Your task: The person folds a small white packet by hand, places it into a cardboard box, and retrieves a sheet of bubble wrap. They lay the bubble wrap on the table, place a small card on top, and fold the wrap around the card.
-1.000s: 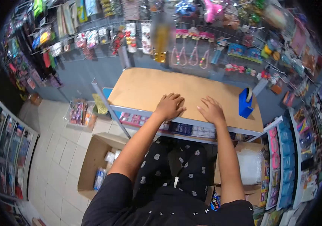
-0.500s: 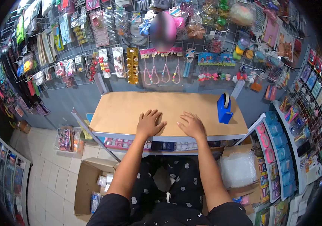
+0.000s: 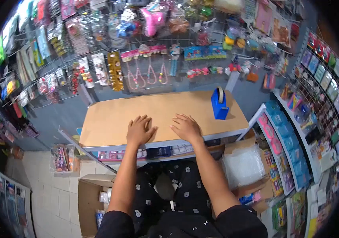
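Both hands rest palm down near the front edge of a wooden-topped table. My left hand lies flat with its fingers spread and the thumb pointing right. To its right, across a short gap, my right hand lies with fingers extended towards the left. Neither one holds anything. A blue tape dispenser with a roll of tape stands upright at the table's right end, apart from my right hand and nearest to it.
Hair ties, beaded loops and other packaged goods hang on the wall grid behind the table. An open cardboard box sits at lower left, a clear plastic bin beyond it. Blue containers line a right-hand shelf.
The camera view has turned, so the table, hands and dispenser appear further left and slightly higher. Both hands keep their places on the tabletop.
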Demonstrator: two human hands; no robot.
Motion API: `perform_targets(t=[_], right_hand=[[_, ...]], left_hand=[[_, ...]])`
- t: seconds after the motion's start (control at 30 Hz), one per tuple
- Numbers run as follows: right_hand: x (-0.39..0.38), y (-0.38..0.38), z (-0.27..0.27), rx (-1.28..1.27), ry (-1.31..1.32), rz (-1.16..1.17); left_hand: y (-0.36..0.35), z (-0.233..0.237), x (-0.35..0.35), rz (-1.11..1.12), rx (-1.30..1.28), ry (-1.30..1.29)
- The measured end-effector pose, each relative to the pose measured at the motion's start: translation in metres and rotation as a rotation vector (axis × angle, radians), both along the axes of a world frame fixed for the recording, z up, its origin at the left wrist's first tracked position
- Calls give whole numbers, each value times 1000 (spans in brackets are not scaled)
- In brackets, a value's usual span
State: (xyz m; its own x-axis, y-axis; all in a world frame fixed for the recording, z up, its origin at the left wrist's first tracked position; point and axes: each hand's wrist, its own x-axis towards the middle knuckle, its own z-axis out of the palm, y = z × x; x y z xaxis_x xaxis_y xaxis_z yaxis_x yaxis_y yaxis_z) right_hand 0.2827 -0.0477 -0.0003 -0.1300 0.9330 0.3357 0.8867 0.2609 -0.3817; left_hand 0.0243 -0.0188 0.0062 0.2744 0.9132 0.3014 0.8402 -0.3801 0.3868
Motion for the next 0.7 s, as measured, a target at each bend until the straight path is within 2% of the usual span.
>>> perform_targets(t=[0.3,0.7], right_hand=[[-10,-22,-9,35,-88,-84],[-15,-80,-33,280,131,-123]], left_hand=[[1,0,0,-5,1,-12],[-3,1,0,-12,31,-23]])
